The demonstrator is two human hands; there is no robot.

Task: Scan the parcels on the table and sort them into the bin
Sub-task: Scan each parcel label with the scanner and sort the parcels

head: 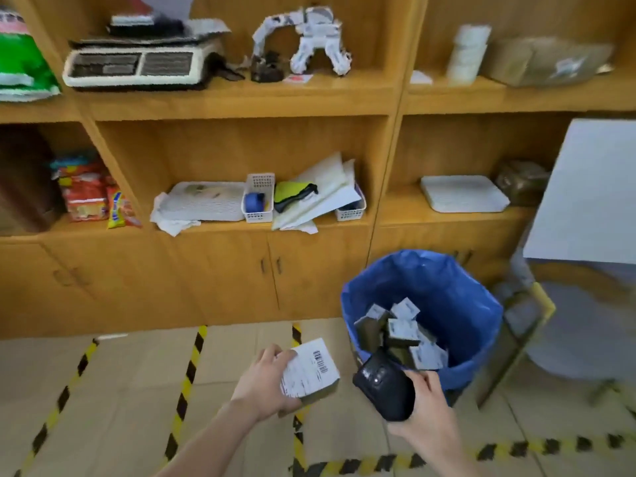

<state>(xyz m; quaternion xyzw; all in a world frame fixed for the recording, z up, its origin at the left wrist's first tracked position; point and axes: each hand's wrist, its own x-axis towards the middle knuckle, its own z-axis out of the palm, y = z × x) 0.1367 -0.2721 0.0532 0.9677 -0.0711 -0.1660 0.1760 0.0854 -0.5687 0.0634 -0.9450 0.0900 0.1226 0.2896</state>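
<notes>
- White-labelled small brown box parcel (309, 371) is at lower centre of the frame, barcode up. The left hand (265, 383) grips its left edge, thumb on top and fingers underneath.
- Black handheld scanner (383, 389), just right of the parcel, is held by the right hand (426, 407), fingers curled round it.
- Round bin with a blue plastic liner (464, 304) stands at lower right, holding a pile of labelled parcels (402, 335).
- Light wooden shelving (220, 98) fills the upper frame.

From my end: L hand (266, 383), left of the bin (464, 294), and R hand (426, 416), by its front rim, both bare; forearms (213, 438) bare to frame edge.
</notes>
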